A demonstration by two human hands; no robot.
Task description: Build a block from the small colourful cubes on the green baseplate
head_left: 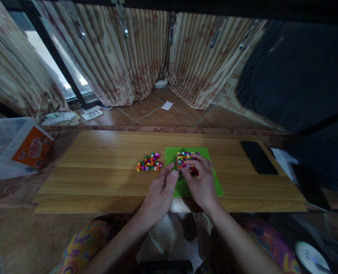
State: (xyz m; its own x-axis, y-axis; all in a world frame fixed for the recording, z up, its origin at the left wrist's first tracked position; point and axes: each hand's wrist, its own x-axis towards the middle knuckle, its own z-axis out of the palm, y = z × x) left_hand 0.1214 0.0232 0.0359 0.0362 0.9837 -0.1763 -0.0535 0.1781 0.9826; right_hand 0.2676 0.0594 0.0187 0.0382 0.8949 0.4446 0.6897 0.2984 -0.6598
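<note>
A green studded baseplate (pixel 217 186) lies on the wooden table in front of me. On it stands a low block of small multicoloured toy bricks (pixel 182 156), partly covered by my fingers. My right hand (pixel 201 180) is over the block's right and front side, its thumb and fingertips drawn together at the bricks. Whatever is between those fingertips is too small to make out. At the block's left front corner is my left hand (pixel 160 190), thumb and fingers apart, with nothing visible in it. Loose coloured bricks (pixel 149 163) lie in a pile left of the plate.
A black phone (pixel 259 157) lies toward the right end of the wooden table (pixel 100 167). A clear plastic bin (pixel 6 133) with an orange label stands at the left. Striped curtains (pixel 140 57) hang behind. A white paper (pixel 167 105) is on the tiled floor.
</note>
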